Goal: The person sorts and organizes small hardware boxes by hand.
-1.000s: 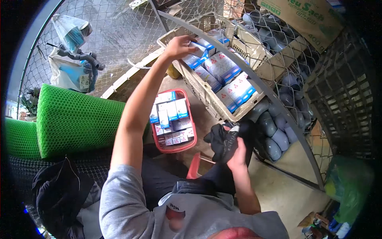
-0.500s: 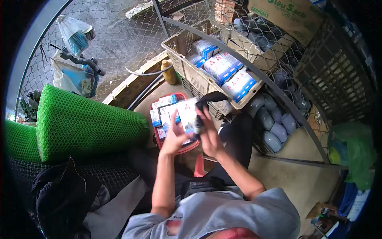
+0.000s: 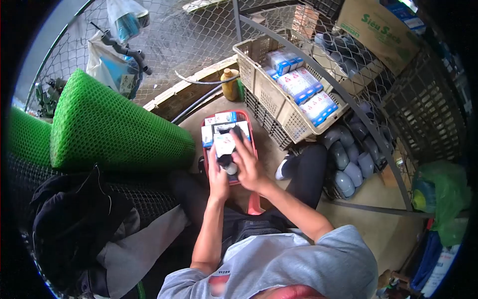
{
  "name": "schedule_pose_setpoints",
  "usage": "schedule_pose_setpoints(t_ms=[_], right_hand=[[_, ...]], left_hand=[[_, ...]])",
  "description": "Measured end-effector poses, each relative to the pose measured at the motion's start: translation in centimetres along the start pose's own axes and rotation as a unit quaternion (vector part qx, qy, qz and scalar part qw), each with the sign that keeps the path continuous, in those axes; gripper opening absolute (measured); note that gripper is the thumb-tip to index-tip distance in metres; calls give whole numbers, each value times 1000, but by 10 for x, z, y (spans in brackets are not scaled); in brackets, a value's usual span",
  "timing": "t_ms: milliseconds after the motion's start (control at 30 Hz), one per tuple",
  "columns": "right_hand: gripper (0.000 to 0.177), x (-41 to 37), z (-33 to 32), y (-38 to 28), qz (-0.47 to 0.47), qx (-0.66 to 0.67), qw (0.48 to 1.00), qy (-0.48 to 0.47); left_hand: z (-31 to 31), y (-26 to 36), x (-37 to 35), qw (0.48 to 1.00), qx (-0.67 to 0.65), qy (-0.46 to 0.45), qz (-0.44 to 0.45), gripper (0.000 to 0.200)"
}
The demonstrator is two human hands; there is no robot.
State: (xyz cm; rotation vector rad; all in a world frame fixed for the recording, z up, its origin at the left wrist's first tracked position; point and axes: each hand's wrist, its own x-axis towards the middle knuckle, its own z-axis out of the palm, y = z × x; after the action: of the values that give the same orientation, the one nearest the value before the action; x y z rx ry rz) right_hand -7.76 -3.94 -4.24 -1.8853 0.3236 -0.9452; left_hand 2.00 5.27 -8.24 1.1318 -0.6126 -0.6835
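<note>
A white box (image 3: 224, 143) with something black around it is between my two hands, over the red basket. My left hand (image 3: 217, 175) is closed on the near left side of the box. Along its right side my right hand (image 3: 247, 163) presses with fingers extended over the black material. Something pale shows at the near end between the palms, too small to name. Beneath, the red basket (image 3: 252, 133) holds several white and blue boxes (image 3: 225, 117), partly hidden by my hands.
A beige crate (image 3: 265, 88) with wrapped packs of boxes (image 3: 299, 84) stands ahead to the right. Green mesh rolls (image 3: 119, 127) lie left. Grey pipe fittings (image 3: 351, 167) sit at the right behind a wire fence, and a yellow bottle (image 3: 229, 84) stands beyond the basket.
My hands and the box have come lower and closer together over the basket. The black material now lies across the box instead of trailing out to the right. The head view has shifted.
</note>
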Motion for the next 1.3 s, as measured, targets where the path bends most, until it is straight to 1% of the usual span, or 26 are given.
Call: schedule_pose_setpoints(t_ms=[33, 67, 133, 200, 267, 333, 367, 400, 467, 500, 533, 600, 633, 667, 733, 767, 800, 900, 967, 1000, 1067, 1100, 1133, 1200, 1267, 1300], right_hand=[[52, 7, -6, 2, 23, 22, 999, 13], [51, 11, -8, 11, 7, 41, 998, 37], [47, 7, -9, 17, 96, 138, 983, 73], [46, -4, 2, 37, 113, 227, 957, 142], [46, -19, 14, 39, 137, 181, 957, 178], [49, -43, 26, 47, 81, 22, 985, 151], [53, -50, 27, 39, 71, 40, 986, 148], [55, -52, 20, 33, 66, -38, 989, 129], [52, -37, 1, 18, 78, -8, 988, 132], [49, -33, -8, 28, 117, 49, 980, 154], [48, -29, -19, 38, 156, 102, 966, 177], [47, -17, -45, 51, 189, 138, 956, 176], [40, -23, -54, 61, 175, 208, 950, 153], [46, -19, -64, 57, 158, 142, 976, 43], [55, -31, -75, 69, 189, 238, 946, -115], [61, -23, -77, 44, 213, 171, 954, -125], [55, -21, -77, 34, 203, 104, 965, -129], [51, -29, -72, 27, 204, 31, 969, -135], [45, -31, -68, 23, 193, -55, 977, -72], [45, -34, -70, 30, 196, -56, 977, -71], [46, -39, -82, 49, 257, 120, 957, -65], [53, -44, -92, 51, 284, 274, 914, -89], [60, -49, -99, 49, 302, 421, 848, -109], [63, -62, -94, 49, 316, 353, 878, -75], [55, -71, -72, 31, 279, 315, 903, 84], [53, -68, -67, 17, 283, 338, 890, 118]], left_hand=[[3, 12, -6, 997, 75, -22, 26, 72], [6, 26, -13, 992, 112, -49, 32, 77], [15, 56, -22, 958, 281, -52, 35, 80], [15, 55, -24, 937, 333, -56, 89, 78], [14, 39, -22, 957, 276, -48, 73, 72], [4, 27, -17, 985, 157, -53, 40, 66], [-1, 12, -18, 990, 138, -40, -3, 63], [-6, -13, -23, 996, 78, -22, -49, 61], [0, -17, -33, 994, 25, -72, -83, 58], [3, -20, -37, 992, 76, -90, -54, 58], [12, 3, -39, 982, 134, -116, -62, 65], [18, 23, -45, 968, 168, -166, -86, 75], [17, 17, -44, 952, 246, -182, 21, 78], [17, 19, -39, 912, 329, -205, 130, 76], [16, 23, -35, 892, 369, -229, 125, 75], [15, 21, -32, 892, 370, -227, 124, 75], [13, 16, -31, 881, 392, -226, 136, 74], [13, -4, -33, 872, 420, -207, 139, 72], [24, -7, -36, 881, 422, -165, 133, 70], [31, -7, -43, 882, 427, -154, 125, 71], [43, 7, -52, 886, 422, -167, 97, 70], [44, 10, -56, 898, 392, -177, 95, 70], [47, 15, -58, 906, 370, -186, 91, 71], [48, 19, -59, 920, 338, -182, 80, 72], [45, 12, -55, 930, 329, -148, 75, 74], [47, -1, -53, 949, 287, -105, 79, 76]])
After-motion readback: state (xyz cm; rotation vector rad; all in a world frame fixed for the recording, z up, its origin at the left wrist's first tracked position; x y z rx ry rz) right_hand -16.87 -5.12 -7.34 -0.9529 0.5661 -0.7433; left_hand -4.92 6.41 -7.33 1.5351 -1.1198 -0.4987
